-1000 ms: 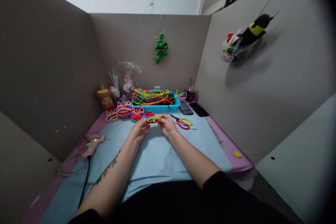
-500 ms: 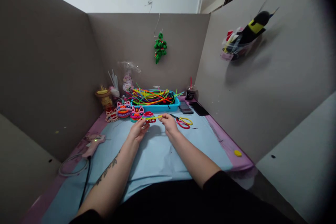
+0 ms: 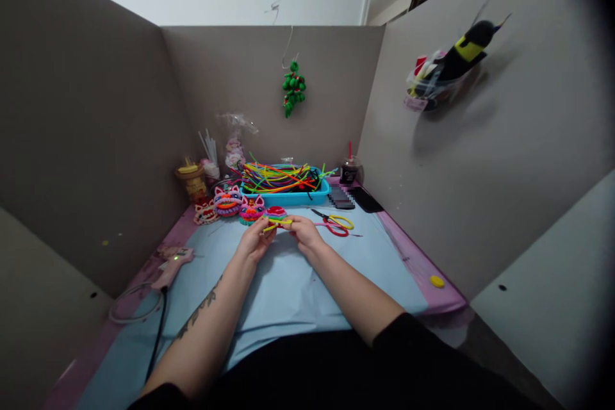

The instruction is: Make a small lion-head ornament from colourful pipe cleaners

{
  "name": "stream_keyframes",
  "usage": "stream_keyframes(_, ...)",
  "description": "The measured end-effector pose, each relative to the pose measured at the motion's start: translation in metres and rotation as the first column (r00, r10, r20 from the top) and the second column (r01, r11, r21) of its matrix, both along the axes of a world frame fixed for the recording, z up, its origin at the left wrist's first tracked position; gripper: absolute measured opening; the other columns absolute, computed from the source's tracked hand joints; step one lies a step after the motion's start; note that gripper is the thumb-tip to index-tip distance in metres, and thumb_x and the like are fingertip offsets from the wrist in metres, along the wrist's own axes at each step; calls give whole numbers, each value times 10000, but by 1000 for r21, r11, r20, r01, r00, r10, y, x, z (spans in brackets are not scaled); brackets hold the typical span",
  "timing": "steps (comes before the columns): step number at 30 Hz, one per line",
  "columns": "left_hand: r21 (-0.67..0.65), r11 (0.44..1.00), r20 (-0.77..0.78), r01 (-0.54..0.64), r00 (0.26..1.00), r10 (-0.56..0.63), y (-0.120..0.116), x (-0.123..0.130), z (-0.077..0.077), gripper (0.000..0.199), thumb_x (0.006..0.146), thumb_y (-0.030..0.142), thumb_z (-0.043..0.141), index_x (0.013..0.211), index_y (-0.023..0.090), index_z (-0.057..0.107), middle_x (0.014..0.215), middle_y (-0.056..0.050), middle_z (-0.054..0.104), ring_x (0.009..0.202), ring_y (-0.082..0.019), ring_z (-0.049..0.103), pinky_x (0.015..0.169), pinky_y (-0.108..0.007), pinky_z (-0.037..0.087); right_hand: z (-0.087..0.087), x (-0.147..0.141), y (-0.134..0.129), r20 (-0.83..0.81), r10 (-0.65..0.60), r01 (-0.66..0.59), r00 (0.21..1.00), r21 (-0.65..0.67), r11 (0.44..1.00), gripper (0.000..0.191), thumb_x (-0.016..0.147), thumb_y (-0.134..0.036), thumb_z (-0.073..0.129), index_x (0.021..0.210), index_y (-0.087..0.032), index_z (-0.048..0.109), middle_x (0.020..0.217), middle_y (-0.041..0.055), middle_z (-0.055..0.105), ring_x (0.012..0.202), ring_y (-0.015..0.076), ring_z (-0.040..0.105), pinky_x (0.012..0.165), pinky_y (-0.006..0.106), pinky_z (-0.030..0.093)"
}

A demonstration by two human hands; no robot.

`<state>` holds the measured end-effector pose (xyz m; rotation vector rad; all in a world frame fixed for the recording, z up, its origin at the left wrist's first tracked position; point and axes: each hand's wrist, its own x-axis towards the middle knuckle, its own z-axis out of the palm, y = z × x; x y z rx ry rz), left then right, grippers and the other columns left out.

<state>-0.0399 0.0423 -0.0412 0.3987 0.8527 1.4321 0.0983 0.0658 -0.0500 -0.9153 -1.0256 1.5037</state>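
Between my two hands is a thin yellow pipe cleaner (image 3: 283, 222), bent back on itself. My left hand (image 3: 254, 242) is closed on its left part, with thumb and fingertips pinched together. My right hand (image 3: 303, 233) pinches it from the other side. Just behind the fingers shows a red and pink fuzzy piece (image 3: 275, 211); I cannot tell whether it is held or lies on the table. Beside it, to the left, sits a pink fuzzy animal-face piece (image 3: 252, 207), with a purple and orange one (image 3: 227, 200) farther left.
A blue tray (image 3: 288, 199) of coloured pipe cleaners stands behind my hands. Scissors (image 3: 340, 223) with yellow and red handles lie to the right, near a dark phone (image 3: 366, 200). A pink glue gun (image 3: 173, 264) with its cable rests at left. Grey partitions (image 3: 269, 90) enclose the table.
My right hand has moved left, closer to my left hand. The yellow pipe cleaner, stretched nearly straight before, is now bent over.
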Motion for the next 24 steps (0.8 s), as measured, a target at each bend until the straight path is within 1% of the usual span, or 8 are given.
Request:
stream_keyframes(2, 3, 1000, -1, -17, 1000, 17, 1, -1, 0, 127, 717, 104, 673, 815, 149, 606, 720, -28, 679, 658, -123, 650, 702, -244, 519, 2, 2, 0, 131, -47, 23, 990, 174, 984, 133, 511, -274, 713, 594, -184, 662, 747, 20, 634, 766, 179, 547, 713, 292, 404)
stream_keyframes(5, -2, 998, 13, -69, 998, 69, 2, -3, 1, 117, 728, 97, 668, 806, 156, 603, 712, -17, 676, 638, -104, 643, 705, -227, 510, 6, 9, 1, 293, -239, 109, 926, 400, 910, 164, 549, -275, 714, 700, -216, 696, 945, 42, 624, 946, 218, 538, 801, 316, 416)
stream_keyframes(8, -11, 994, 25, -107, 994, 107, 3, -3, 2, 91, 753, 88, 642, 796, 154, 599, 695, -11, 671, 610, -89, 637, 686, -213, 507, 9, 15, 1, 369, -364, 126, 855, 534, 836, 228, 608, -266, 675, 831, -224, 694, 980, 55, 600, 948, 208, 535, 775, 304, 431)
stream_keyframes(10, -10, 994, 26, -109, 994, 110, 4, -3, 2, 88, 759, 89, 638, 800, 154, 594, 692, -9, 670, 601, -87, 636, 680, -214, 509, 9, 17, 1, 377, -389, 124, 841, 564, 816, 217, 653, -265, 639, 858, -210, 683, 923, 54, 610, 857, 188, 548, 733, 292, 435)
stream_keyframes(14, -6, 996, 27, -92, 995, 92, 3, -3, 0, 122, 740, 90, 659, 815, 157, 588, 680, -2, 664, 603, -99, 640, 684, -232, 516, 6, 14, 1, 349, -314, 99, 883, 516, 851, 173, 720, -275, 567, 824, -189, 676, 759, 29, 639, 677, 156, 543, 661, 278, 431)
stream_keyframes(16, -10, 996, 30, -84, 996, 84, 3, -2, 0, 133, 735, 92, 664, 824, 157, 589, 683, -3, 665, 610, -103, 642, 688, -236, 517, 5, 13, 1, 331, -318, 109, 889, 521, 846, 158, 724, -276, 564, 793, -193, 680, 763, 30, 650, 696, 161, 556, 659, 275, 431)
stream_keyframes(20, -25, 997, 26, -75, 997, 75, 1, -1, 1, 143, 732, 101, 672, 833, 156, 588, 691, -7, 667, 615, -105, 646, 683, -240, 518, 5, 13, 2, 322, -371, 134, 871, 570, 810, 140, 718, -257, 566, 766, -217, 691, 813, 37, 656, 782, 178, 572, 686, 280, 435)
stream_keyframes(24, -27, 998, 22, -62, 998, 63, 1, -1, 1, 113, 743, 100, 661, 809, 151, 586, 663, -5, 656, 595, -103, 638, 672, -240, 513, 3, 15, 4, 332, -387, 140, 860, 576, 806, 137, 708, -245, 567, 749, -226, 696, 807, 40, 653, 791, 184, 572, 703, 292, 438)
